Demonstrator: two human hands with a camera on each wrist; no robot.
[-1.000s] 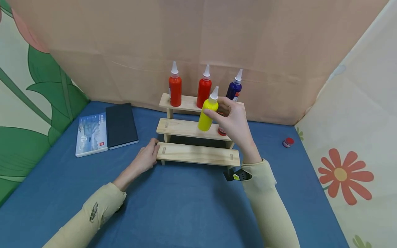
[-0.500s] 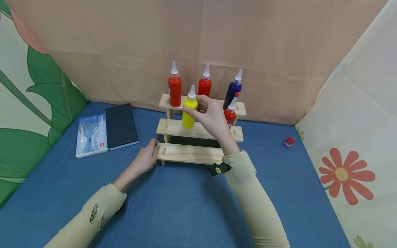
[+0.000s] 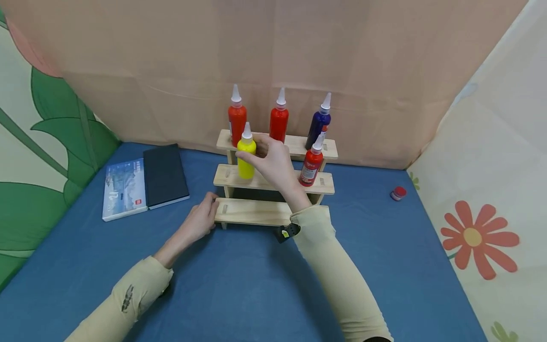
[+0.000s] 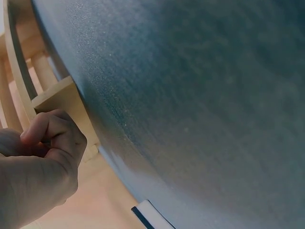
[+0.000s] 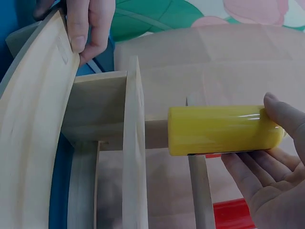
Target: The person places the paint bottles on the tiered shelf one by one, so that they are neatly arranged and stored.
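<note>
My right hand (image 3: 273, 164) pinches a yellow squeeze bottle (image 3: 246, 159) with a white nozzle, upright over the left part of the middle tier of a wooden step rack (image 3: 252, 211). In the right wrist view a gap shows between the bottle's base (image 5: 178, 131) and that tier. My left hand (image 3: 201, 218) grips the left end of the lowest tier, fingers curled at its edge. A red bottle (image 3: 311, 167) stands at the middle tier's right end. Along the top tier are an orange-red bottle (image 3: 237, 118), a red bottle (image 3: 279, 123) and a dark blue bottle (image 3: 318, 126).
Left of the rack, a blue-and-white book (image 3: 126, 187) and a black notebook (image 3: 166, 175) lie side by side on the blue cloth (image 3: 239, 285). A small red-lidded jar (image 3: 398, 193) sits far right. A beige backdrop (image 3: 171, 61) rises behind the rack.
My right hand has carried the yellow bottle leftward along the rack, from near the right part of the middle tier to its left part. My left hand keeps its grip on the lowest tier.
</note>
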